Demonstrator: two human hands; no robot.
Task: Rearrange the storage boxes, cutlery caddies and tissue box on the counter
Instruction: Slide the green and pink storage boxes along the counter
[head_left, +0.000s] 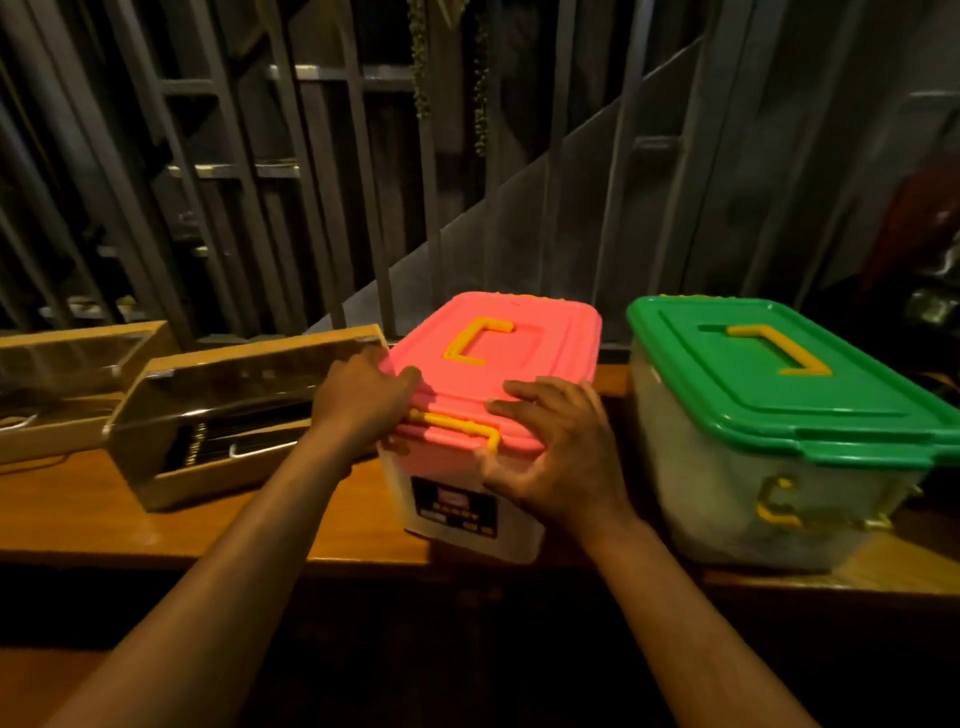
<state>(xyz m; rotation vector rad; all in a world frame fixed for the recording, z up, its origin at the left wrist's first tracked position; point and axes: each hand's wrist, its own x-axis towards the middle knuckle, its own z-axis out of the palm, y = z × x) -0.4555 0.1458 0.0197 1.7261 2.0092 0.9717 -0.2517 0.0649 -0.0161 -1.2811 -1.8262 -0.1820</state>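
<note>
A storage box with a pink lid (519, 358) and yellow handle stands in the middle of the wooden counter (156, 525). My left hand (363, 400) grips its left front corner, fingers over the lid's edge. My right hand (550, 441) clasps the right front corner, thumb down the front wall. A bigger storage box with a green lid (769, 389) stands just to the right. To the left lie two wooden cutlery caddies with clear lids: the nearer caddy (223, 415) beside my left hand, the other caddy (67, 374) farther left. No tissue box is in view.
Dark metal railings and a stair side (519, 208) rise directly behind the counter. The counter's front edge runs just under the boxes. A narrow gap separates the pink-lidded and green-lidded boxes. Dark objects sit at the far right.
</note>
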